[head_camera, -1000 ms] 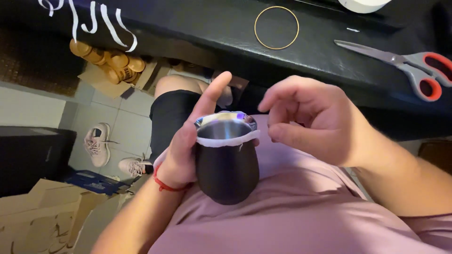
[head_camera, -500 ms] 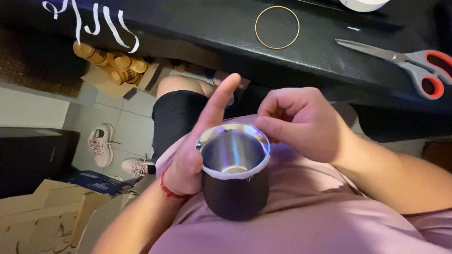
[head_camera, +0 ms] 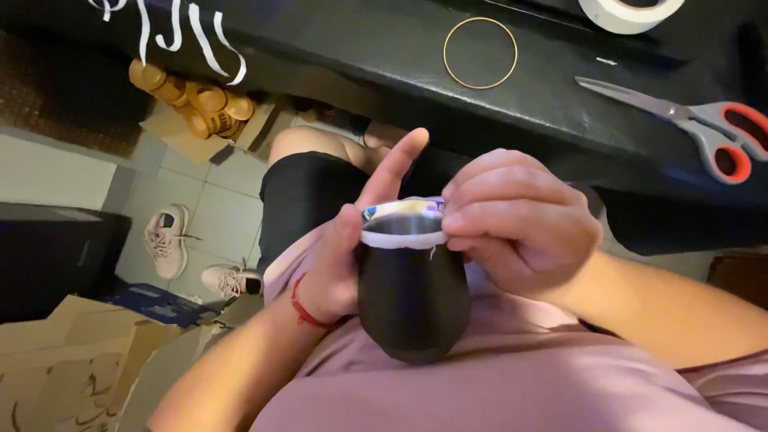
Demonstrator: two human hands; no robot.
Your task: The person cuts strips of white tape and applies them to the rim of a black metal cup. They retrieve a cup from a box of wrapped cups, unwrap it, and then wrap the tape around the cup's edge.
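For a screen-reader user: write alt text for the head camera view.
A person's left hand holds a dark metal cup against their lap while the right hand presses a white strip around its rim. Above, a black table holds scissors, a rubber band and a tape roll.

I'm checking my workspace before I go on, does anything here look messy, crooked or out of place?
Mostly the floor: flattened cardboard lies loose lower left, and two shoes sit apart at different angles. White strips lie scattered on the black table.
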